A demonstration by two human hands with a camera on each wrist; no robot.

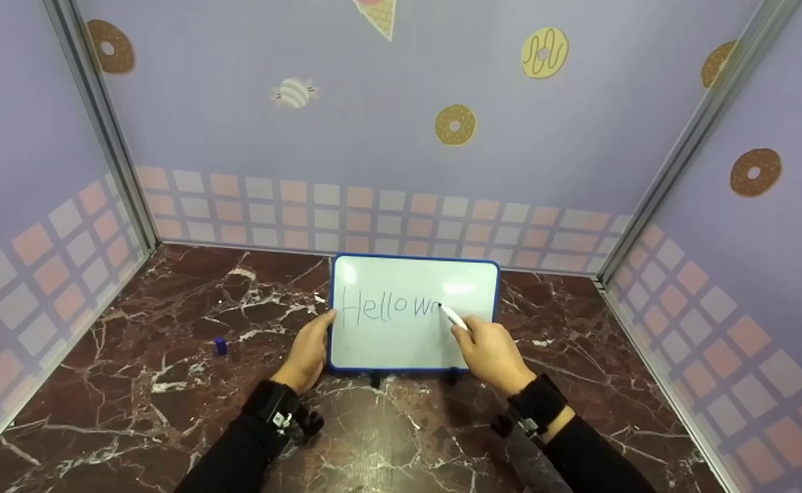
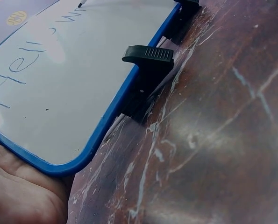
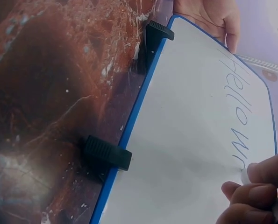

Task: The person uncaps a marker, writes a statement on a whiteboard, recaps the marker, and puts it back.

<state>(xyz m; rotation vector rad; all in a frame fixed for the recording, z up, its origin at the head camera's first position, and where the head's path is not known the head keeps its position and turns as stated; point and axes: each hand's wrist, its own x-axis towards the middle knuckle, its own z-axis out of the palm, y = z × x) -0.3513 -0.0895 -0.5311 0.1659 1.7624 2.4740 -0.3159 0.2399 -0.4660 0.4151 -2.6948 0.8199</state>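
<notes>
A whiteboard (image 1: 401, 349) with a blue frame leans upright on the table, bearing the handwritten "Hello" and the start of a second word beginning "Wr". My left hand (image 1: 308, 352) grips its left edge, thumb at the front rim and the other fingers hidden behind. In my right hand (image 1: 493, 349) I pinch a white marker (image 1: 453, 317), its dark tip at the last letter on the board. The right wrist view shows my curled fingers (image 3: 255, 196) around the marker, close over the writing surface.
Black feet (image 2: 150, 55) clip onto the board's lower edge and stand on the dark red marble table (image 1: 168, 411). A small blue marker cap (image 1: 220, 346) stands left of my left hand. Patterned panels (image 1: 373, 150) enclose the back and sides.
</notes>
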